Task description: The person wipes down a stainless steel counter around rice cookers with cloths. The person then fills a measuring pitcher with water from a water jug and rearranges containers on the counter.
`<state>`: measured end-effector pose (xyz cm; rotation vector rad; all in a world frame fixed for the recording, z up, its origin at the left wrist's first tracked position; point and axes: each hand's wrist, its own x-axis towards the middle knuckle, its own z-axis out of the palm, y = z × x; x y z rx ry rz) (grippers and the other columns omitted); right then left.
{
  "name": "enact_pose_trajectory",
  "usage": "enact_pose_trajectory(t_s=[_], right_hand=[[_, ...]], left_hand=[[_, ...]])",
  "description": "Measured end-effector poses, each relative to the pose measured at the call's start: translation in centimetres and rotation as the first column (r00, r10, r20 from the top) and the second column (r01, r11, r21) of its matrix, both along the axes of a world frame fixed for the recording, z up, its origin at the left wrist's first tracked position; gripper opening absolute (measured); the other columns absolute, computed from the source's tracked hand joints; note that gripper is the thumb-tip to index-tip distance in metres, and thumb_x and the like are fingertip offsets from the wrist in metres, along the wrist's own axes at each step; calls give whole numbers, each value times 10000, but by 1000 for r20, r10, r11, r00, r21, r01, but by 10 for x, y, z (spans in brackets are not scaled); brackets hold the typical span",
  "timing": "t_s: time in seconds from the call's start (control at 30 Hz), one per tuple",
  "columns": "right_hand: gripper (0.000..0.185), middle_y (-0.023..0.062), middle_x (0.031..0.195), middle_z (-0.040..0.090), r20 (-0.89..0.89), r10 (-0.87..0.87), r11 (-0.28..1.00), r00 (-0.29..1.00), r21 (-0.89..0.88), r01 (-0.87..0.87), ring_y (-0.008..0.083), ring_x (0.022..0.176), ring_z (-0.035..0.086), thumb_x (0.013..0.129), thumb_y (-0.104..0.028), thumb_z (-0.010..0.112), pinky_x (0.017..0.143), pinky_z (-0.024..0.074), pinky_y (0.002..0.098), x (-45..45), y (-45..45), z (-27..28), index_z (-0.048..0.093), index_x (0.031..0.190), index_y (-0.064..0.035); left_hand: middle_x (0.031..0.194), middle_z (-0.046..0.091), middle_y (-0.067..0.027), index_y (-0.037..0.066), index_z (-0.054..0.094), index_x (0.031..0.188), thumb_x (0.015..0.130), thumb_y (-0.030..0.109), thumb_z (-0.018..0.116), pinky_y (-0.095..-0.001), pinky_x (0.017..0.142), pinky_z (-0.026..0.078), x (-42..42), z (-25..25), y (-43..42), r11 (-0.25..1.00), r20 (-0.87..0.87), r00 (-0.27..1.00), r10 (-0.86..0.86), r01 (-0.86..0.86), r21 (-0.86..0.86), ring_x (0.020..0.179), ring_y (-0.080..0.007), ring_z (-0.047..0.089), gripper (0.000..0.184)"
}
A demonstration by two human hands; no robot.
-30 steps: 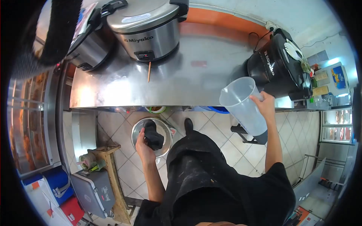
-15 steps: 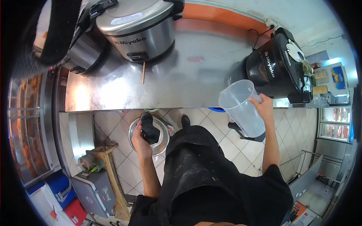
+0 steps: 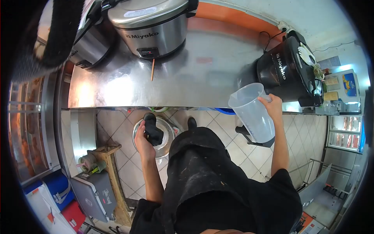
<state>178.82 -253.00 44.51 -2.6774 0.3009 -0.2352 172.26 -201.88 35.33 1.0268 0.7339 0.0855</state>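
Clasping a translucent pitcher right of centre, the right hand is well apart from the left hand, which is beside a black object left of centre; its grip cannot be told. A black cooker stands on the tabletop, upper right.

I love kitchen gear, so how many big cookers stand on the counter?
3: a silver cooker at the left, partly hidden; a second silver cooker beside it; a black cooker at the right.
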Motion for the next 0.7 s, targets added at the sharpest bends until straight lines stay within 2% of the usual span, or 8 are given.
enact_pose_trajectory(t_s=[0.2,0.4,0.5,0.6,0.7], right_hand=[[559,207,589,533,-111,-14,996,994,-85,5,325,536,490,731,-435,820,568,409,431,4,6,-3,579,680,66],[566,224,610,554,-29,41,998,999,-56,-43,363,550,504,733,-446,815,586,406,462,8,-3,-22,585,684,68],[581,233,621,557,-7,51,988,999,-146,-52,378,555,507,733,-459,811,602,408,475,11,5,-18,575,676,69],[633,268,643,579,-139,-11,996,990,-88,-2,436,638,568,718,-503,808,655,443,497,18,14,-5,542,642,66],[619,275,650,582,-61,41,989,997,-136,-49,438,626,575,719,-482,817,638,449,490,19,12,-12,547,645,71]], left_hand=[[1206,649,-117,-39,614,1269,957,146,518,-289,927,451,-2,10,-2,1000,-24,1000,2,-2,-1,1056,-175,607,376],[1187,655,-110,-35,613,1272,955,149,514,-289,926,456,-4,14,-1,1000,-31,999,19,-19,7,1044,-173,609,379],[1188,655,-109,-34,612,1273,956,147,510,-289,923,459,-6,13,0,1000,-31,999,10,-10,0,1041,-174,612,380],[1188,655,-106,-34,611,1273,957,151,511,-287,918,460,-8,12,-1,1000,-16,1000,22,-22,-4,1033,-172,611,380],[1183,656,-104,-35,611,1273,958,156,514,-284,909,462,-10,10,0,999,-22,999,45,-45,-1,1020,-169,609,381]])
